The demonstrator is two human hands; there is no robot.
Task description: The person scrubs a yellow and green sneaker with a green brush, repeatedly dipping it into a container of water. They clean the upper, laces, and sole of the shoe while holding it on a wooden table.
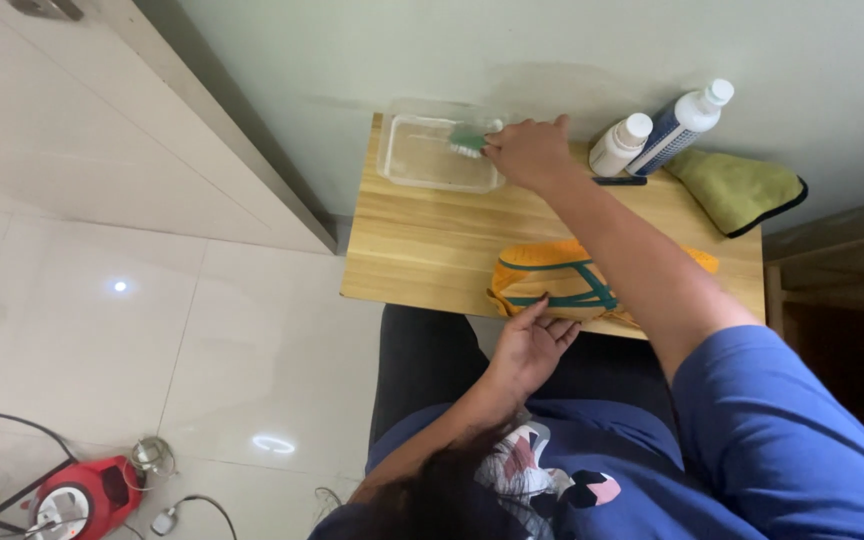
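Note:
My right hand (530, 152) reaches to the far side of the wooden table (422, 240) and grips a small green brush (468, 140), its bristles at the rim of a clear plastic tub (422, 155). My left hand (532, 345) rests at the table's near edge, fingers touching an orange shoe with green stripes (552, 280) that lies on its side. My right forearm crosses over part of the shoe.
Two white bottles (620, 143), one with a blue label (682, 125), stand at the back right beside a folded green cloth (740, 188). A dark pen-like object (620, 181) lies near them. A red appliance with cables (77, 495) sits on the tiled floor at lower left.

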